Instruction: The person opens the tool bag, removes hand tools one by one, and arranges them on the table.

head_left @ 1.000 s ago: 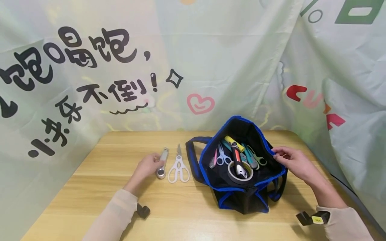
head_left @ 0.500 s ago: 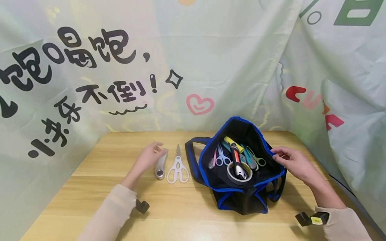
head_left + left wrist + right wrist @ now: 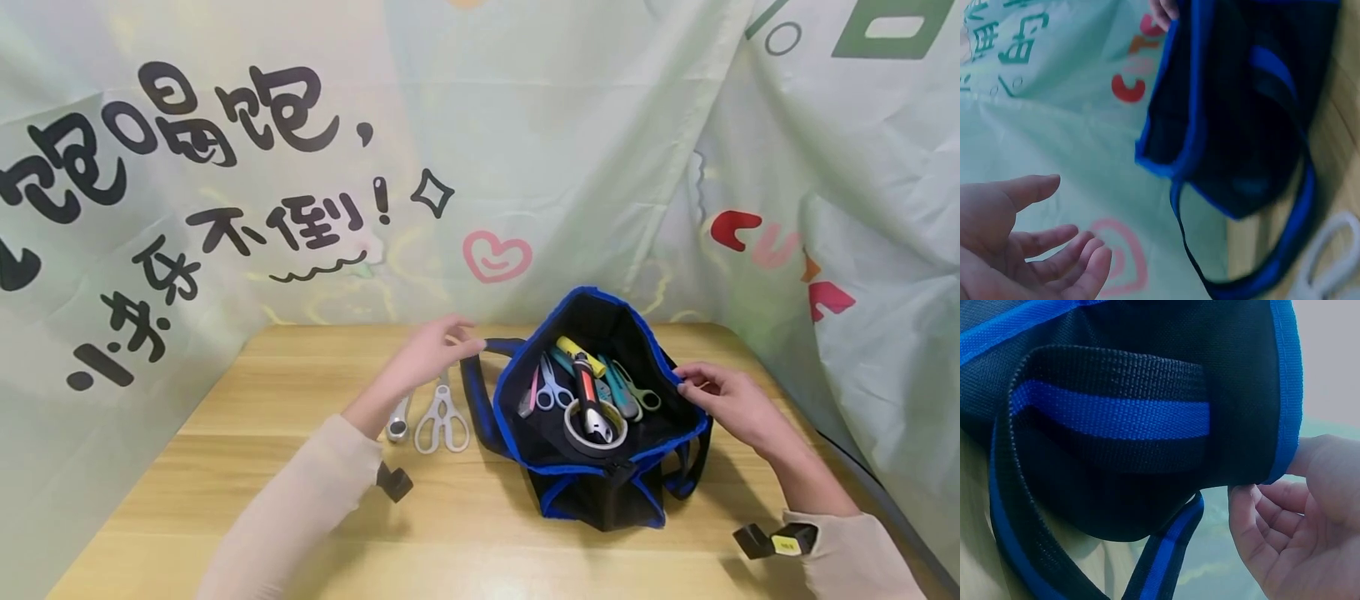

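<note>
A black tool bag [image 3: 517, 454] with blue edging stands on the table, its top spread apart. My right hand [image 3: 723, 404] pinches the bag's right rim between thumb and fingers; in the right wrist view the fingertips [image 3: 1244, 497] meet at its corner. My left hand [image 3: 438, 346] is in the air near the bag's left handle [image 3: 476, 400], fingers loosely bent and holding nothing. Under that forearm lies a silver tool [image 3: 397, 427] with a round end, partly covered. White scissors [image 3: 442, 421] lie beside it, their blade tips hidden by the hand.
Inside the bag are a tape roll [image 3: 573, 433], a black-and-orange tool [image 3: 587, 392], light-blue scissors [image 3: 553, 392], a yellow cylinder [image 3: 572, 348], a teal cutter [image 3: 621, 392] and green-handled scissors [image 3: 647, 400]. A printed cloth [image 3: 585, 167] hangs behind the wooden table [image 3: 225, 475].
My left hand has let go of the silver tool and moved up and right, past the scissors, towards the bag's left handle. The right hand keeps its grip on the rim.
</note>
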### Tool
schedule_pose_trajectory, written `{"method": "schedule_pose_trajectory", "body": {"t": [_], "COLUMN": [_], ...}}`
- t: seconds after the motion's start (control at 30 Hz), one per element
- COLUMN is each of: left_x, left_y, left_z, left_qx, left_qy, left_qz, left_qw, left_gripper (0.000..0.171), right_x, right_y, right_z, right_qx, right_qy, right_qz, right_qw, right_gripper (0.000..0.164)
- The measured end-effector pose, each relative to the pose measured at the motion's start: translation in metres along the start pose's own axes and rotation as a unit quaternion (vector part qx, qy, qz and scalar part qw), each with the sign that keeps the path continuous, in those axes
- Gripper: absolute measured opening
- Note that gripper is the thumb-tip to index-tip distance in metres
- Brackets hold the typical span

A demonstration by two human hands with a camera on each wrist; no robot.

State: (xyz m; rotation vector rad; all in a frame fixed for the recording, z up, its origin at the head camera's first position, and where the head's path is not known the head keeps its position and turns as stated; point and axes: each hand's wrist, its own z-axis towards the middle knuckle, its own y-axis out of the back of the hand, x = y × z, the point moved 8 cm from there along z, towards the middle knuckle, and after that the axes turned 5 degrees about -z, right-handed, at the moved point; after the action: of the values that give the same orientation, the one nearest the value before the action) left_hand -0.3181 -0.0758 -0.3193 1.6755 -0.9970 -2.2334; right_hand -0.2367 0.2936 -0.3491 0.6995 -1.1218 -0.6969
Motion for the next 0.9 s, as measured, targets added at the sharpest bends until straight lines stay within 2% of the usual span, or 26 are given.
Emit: {"method": "schedule_pose_trajectory", "body": {"t": [0.23, 0.4, 0.67, 0.9], "left_x": [-0.041, -0.057, -0.065, -0.061], "left_y": [-0.035, -0.062, -0.102, -0.125], "left_z": [0.024, 0.042, 0.066, 0.088], "left_qx": [0.080, 0.125, 0.175, 0.174], "left_qy": [-0.020, 0.005, 0.063, 0.109], "left_qz": [-0.046, -0.101, -0.172, -0.228], "left_qw": [0.9955, 0.9870, 0.9675, 0.9518], "left_gripper": [0.055, 0.054, 0.051, 0.046], "right_x": [-0.001, -0.001, -0.004, -0.004], "right_y": [0.000, 0.000, 0.000, -0.001], "right_z": [0.002, 0.002, 0.003, 0.003], "right_qx": [0.007, 0.006, 0.003, -0.001], "right_qy": [-0.001, -0.001, 0.001, 0.005], "right_qz": [-0.002, -0.002, -0.001, 0.002], "right_qw": [1.000, 1.000, 1.000, 1.000], "right_gripper": [0.029, 0.028, 0.027, 0.025]}}
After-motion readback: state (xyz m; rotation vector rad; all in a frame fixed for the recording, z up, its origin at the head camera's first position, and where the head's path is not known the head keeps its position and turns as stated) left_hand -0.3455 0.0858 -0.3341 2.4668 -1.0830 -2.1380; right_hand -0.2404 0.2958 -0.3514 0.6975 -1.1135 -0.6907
